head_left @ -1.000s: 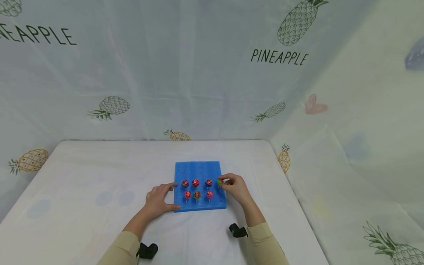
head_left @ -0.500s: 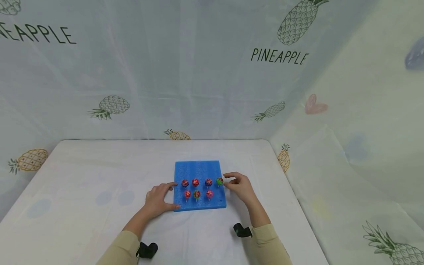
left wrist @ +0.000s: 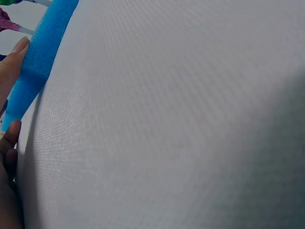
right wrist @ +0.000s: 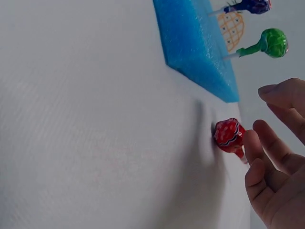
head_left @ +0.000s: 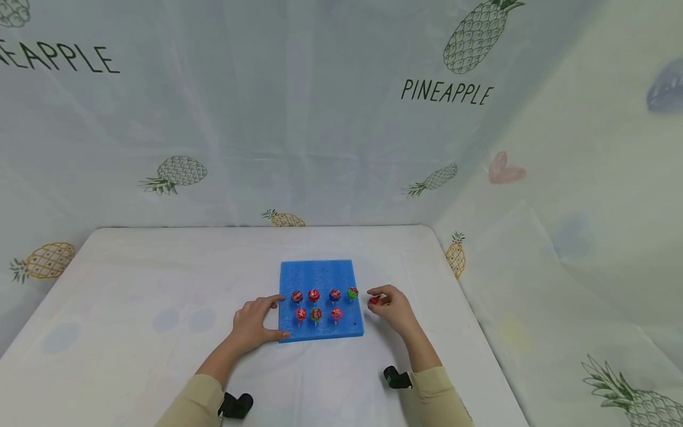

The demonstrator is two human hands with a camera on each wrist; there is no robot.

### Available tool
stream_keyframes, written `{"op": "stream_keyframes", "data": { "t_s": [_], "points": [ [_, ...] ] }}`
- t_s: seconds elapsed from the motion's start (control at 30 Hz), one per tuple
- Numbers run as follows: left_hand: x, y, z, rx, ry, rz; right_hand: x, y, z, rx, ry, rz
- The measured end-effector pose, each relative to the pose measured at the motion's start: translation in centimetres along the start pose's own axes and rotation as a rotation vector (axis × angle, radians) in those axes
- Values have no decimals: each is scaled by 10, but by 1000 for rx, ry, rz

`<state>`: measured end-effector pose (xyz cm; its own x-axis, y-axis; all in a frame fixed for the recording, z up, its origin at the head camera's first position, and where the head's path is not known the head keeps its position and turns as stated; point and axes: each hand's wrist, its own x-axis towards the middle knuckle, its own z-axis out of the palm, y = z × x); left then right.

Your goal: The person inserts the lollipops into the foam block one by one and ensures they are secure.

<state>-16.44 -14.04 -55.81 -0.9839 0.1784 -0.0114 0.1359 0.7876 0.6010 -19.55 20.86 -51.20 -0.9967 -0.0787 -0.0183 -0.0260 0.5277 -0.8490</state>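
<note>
A blue foam board (head_left: 320, 270) lies on the table with several wrapped lollipops standing in it in two rows. My left hand (head_left: 251, 323) spans the board's left side, index fingertip at the edge and thumb at the near corner. In the left wrist view the thumb (left wrist: 14, 62) rests against the foam. Just right of the board, my right hand (head_left: 392, 308) holds a red lollipop (right wrist: 229, 135) by its fingers, its stick partly hidden behind them. A green lollipop (right wrist: 274, 43) stands in the board nearest to that hand, apart from the fingertips.
White cloth covers the table (head_left: 160, 267). A hanging sheet printed with pineapples (head_left: 184, 170) rises behind and to the right. Black wrist cameras (head_left: 237, 405) sit by both sleeves (head_left: 437, 394).
My right hand has let go of the green lollipop, which stays upright in the board, and moved right. A red lollipop now shows at its fingers. The left hand stays put.
</note>
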Motion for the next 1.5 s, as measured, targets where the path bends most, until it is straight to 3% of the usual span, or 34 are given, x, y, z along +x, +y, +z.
{"op": "stream_keyframes", "data": {
  "t_s": [0.23, 0.77, 1.5],
  "points": [
    [-1, 0, -1, 1, 4, 1, 1, 6, 1, -28, 0, 39],
    [-2, 2, -1, -4, 3, 2, 9, 20, 3, -95, -8, 33],
    [-2, 3, -3, -3, -1, -2, 16, 15, -2, -153, -36, 98]
  ]
}}
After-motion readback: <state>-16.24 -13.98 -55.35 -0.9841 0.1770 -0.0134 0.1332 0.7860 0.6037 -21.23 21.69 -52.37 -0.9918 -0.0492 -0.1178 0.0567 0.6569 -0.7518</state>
